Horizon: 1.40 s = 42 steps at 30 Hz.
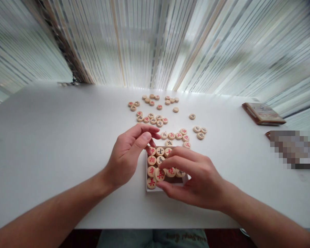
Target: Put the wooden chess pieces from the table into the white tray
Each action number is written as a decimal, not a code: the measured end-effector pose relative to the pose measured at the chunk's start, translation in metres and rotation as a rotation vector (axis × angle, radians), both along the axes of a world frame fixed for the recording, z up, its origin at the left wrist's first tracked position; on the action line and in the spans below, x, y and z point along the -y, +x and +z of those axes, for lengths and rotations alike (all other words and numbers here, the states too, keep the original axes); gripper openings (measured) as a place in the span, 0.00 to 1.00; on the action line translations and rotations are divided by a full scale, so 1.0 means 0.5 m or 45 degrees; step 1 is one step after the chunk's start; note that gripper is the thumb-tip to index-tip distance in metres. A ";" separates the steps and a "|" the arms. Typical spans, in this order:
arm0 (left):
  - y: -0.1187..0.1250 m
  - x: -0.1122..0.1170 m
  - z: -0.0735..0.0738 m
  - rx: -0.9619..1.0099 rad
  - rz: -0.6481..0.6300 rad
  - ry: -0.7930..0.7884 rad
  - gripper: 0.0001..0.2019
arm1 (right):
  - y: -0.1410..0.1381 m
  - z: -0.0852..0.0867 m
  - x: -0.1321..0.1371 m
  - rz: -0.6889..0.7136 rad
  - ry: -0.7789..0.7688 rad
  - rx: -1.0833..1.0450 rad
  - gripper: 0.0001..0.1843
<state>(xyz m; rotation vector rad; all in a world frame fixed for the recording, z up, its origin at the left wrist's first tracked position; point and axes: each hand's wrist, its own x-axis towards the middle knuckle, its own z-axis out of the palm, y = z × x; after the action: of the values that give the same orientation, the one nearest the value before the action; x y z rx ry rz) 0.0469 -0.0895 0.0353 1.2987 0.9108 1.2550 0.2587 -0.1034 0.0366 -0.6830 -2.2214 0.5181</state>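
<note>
box [151, 189] 1 | loose discs [153, 121] — about thirty | boxed discs [151, 160] — about ten | case [263, 113] 1

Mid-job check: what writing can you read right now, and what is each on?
"兵", red: on the pinched disc in the right hand.
"兵", red: on the corner disc of the white box.
"相", red: on the left-column disc.
Loose discs on the table, the brown case and the shirt print: too small or blurred to read.

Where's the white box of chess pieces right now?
Head view, centre: the white box sits near the table's front edge, between the left hand and right hand, with loose pieces scattered just beyond it.
</note>
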 end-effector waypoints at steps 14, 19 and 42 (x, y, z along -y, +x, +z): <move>0.003 0.008 -0.007 -0.148 -0.035 0.154 0.10 | -0.012 -0.027 0.013 0.132 0.000 0.266 0.06; 0.006 0.008 0.000 -0.163 -0.022 0.166 0.10 | -0.014 -0.035 0.017 0.115 0.021 0.288 0.06; 0.008 0.011 0.000 -0.150 -0.035 0.148 0.09 | -0.011 -0.024 0.016 0.154 -0.002 0.245 0.09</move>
<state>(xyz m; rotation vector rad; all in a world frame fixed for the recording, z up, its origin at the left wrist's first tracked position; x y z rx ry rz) 0.0508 -0.0950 0.0354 1.4848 0.9104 1.2356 0.2532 -0.1115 0.0248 -0.6239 -2.4544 0.5331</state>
